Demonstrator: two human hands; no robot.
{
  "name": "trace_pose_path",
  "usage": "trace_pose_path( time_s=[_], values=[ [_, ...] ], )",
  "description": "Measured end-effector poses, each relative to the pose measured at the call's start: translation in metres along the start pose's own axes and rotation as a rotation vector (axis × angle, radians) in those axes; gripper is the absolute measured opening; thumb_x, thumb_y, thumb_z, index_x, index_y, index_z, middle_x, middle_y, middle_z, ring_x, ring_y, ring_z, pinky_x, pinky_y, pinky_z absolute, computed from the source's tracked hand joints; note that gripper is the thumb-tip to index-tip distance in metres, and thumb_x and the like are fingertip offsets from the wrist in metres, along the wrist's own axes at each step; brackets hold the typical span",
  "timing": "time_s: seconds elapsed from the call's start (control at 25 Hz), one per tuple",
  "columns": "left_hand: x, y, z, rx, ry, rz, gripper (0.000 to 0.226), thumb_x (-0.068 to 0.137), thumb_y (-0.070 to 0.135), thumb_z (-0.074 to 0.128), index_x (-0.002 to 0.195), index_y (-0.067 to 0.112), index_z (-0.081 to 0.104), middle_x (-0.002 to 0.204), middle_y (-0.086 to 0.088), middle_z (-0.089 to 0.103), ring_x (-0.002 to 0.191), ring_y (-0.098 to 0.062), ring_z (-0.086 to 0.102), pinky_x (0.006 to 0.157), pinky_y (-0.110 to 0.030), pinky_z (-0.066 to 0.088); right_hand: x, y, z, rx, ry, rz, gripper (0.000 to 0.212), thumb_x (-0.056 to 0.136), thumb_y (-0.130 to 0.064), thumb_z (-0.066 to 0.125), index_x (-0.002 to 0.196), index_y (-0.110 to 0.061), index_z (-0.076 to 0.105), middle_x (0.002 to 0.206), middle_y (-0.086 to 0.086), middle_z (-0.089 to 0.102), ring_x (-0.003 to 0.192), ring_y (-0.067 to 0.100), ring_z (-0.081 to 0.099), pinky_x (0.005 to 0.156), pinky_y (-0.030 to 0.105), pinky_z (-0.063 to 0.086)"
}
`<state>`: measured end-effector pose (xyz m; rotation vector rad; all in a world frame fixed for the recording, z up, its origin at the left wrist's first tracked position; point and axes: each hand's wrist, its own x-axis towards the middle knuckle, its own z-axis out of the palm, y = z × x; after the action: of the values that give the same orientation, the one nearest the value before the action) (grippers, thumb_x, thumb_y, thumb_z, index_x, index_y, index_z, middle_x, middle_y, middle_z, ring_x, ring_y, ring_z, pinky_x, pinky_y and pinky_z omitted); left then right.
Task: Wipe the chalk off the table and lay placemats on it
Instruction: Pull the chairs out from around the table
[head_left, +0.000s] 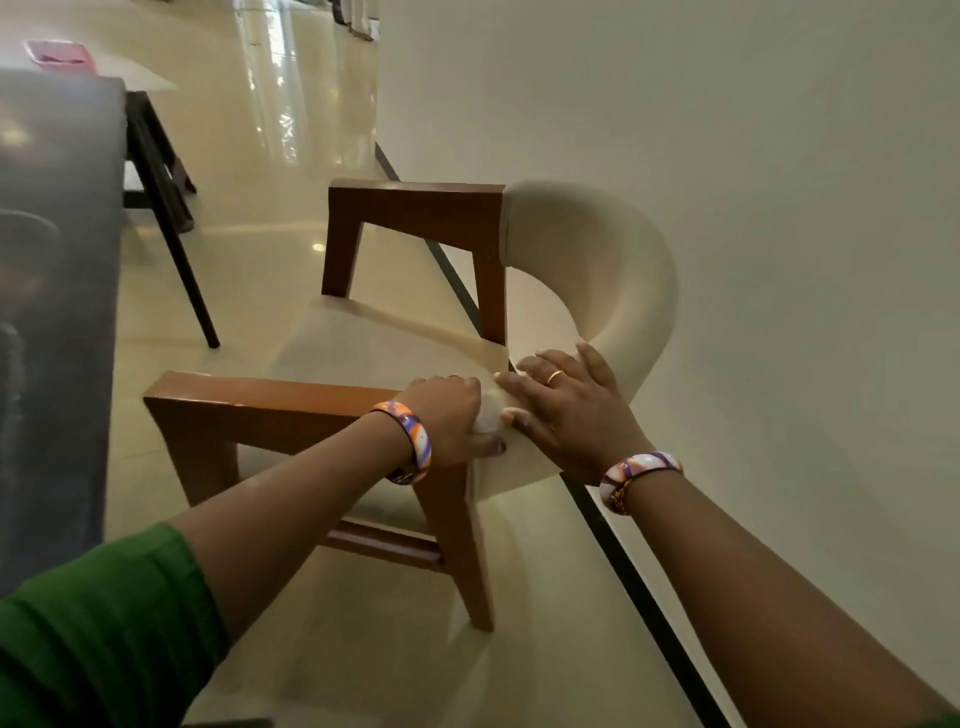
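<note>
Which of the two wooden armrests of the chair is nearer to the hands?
The near armrest, lowest in the picture: the left hand is at its end, where it meets the cream backrest. The far armrest stands apart, untouched.

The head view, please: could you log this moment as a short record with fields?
left hand: left hand grips the chair where armrest meets backrest
right hand: right hand rests flat on the cream backrest
chair position: beside the dark table, near the wall
placemats: none visible
far object: pink tray
</note>
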<state>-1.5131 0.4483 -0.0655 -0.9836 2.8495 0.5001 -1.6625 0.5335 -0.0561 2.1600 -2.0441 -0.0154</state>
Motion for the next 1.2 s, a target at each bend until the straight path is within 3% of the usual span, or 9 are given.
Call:
trace_pose_path(
  time_s=[0.24,0.32,0.44,0.56,0.72,0.84,0.96,1.08,1.2],
  values=[
    [0.068,0.078,-0.011,-0.257,0.107,-0.136,0.071,0.066,0.046,0.077,0.125,0.021,0.048,0.116,-0.002,0.059,0.1,-0.018,0.056,0.084,-0.027,0.047,0.022,0.121,-0.002,0.271,0.146,-0.02,0.064,0.088,-0.047,0.011,0.105,-0.019,0.065,0.115,0.001,0.061,0.124,0.021,0.044,0.113,0.047,0.011],
    [0.072,0.088,-0.005,-0.207,0.322,-0.187,0.075,0.064,0.065,0.065,0.123,0.02,0.052,0.11,-0.001,0.063,0.094,-0.018,0.06,0.076,-0.026,0.049,0.032,0.134,0.0,0.29,0.184,-0.068,0.06,0.087,-0.044,0.015,0.098,-0.017,0.068,0.106,0.002,0.065,0.114,0.021,0.051,0.112,0.048,0.015],
    [0.068,0.095,0.011,0.086,0.649,-0.131,0.088,0.069,0.083,0.032,0.105,0.01,0.063,0.082,-0.007,0.071,0.064,-0.02,0.067,0.052,-0.02,0.048,0.039,0.14,0.006,0.288,0.38,-0.166,0.049,0.087,-0.037,0.03,0.077,-0.012,0.071,0.079,0.005,0.071,0.082,0.023,0.063,0.099,0.045,0.037],
    [0.073,0.09,0.008,0.199,0.634,-0.101,0.085,0.079,0.078,0.024,0.093,0.006,0.067,0.064,-0.007,0.068,0.047,-0.02,0.063,0.042,-0.014,0.039,0.048,0.146,0.01,0.227,0.442,-0.243,0.048,0.082,-0.039,0.034,0.066,-0.01,0.069,0.066,0.006,0.069,0.066,0.024,0.064,0.088,0.041,0.045],
    [0.098,0.094,0.001,0.219,0.643,-0.117,0.079,0.077,0.076,0.033,0.089,0.006,0.069,0.062,-0.007,0.067,0.047,-0.02,0.061,0.039,-0.017,0.041,0.064,0.168,0.01,0.212,0.395,-0.214,0.049,0.083,-0.039,0.031,0.066,-0.009,0.067,0.065,0.007,0.068,0.068,0.027,0.063,0.093,0.051,0.041],
    [0.126,0.109,-0.001,0.18,0.646,-0.156,0.072,0.071,0.072,0.043,0.088,0.008,0.069,0.063,-0.006,0.067,0.047,-0.019,0.06,0.044,-0.009,0.028,0.074,0.196,0.016,0.164,0.402,-0.183,0.049,0.084,-0.035,0.029,0.071,-0.009,0.068,0.072,0.01,0.07,0.076,0.03,0.064,0.095,0.055,0.037],
    [0.155,0.119,0.003,0.134,0.688,-0.182,0.074,0.069,0.073,0.046,0.097,0.007,0.068,0.075,-0.009,0.07,0.06,-0.023,0.064,0.053,-0.017,0.036,0.078,0.219,0.022,0.104,0.402,-0.118,0.055,0.087,-0.036,0.022,0.086,-0.008,0.07,0.094,0.012,0.071,0.1,0.032,0.061,0.103,0.058,0.028],
    [0.179,0.127,-0.001,0.128,0.685,-0.253,0.074,0.073,0.074,0.048,0.107,0.01,0.063,0.091,-0.007,0.07,0.076,-0.022,0.064,0.061,-0.021,0.037,0.077,0.229,0.025,0.118,0.294,0.067,0.061,0.09,-0.038,0.012,0.113,-0.014,0.063,0.132,0.009,0.056,0.133,0.028,0.039,0.11,0.053,0.016],
    [0.192,0.131,-0.002,0.145,0.642,-0.299,0.068,0.076,0.07,0.05,0.11,0.012,0.059,0.097,-0.004,0.067,0.08,-0.019,0.062,0.062,-0.022,0.039,0.073,0.224,0.022,0.213,0.159,0.228,0.047,0.099,-0.035,0.018,0.134,-0.02,0.045,0.154,0.003,0.028,0.145,0.024,0.012,0.111,0.052,0.017]
  ],
)
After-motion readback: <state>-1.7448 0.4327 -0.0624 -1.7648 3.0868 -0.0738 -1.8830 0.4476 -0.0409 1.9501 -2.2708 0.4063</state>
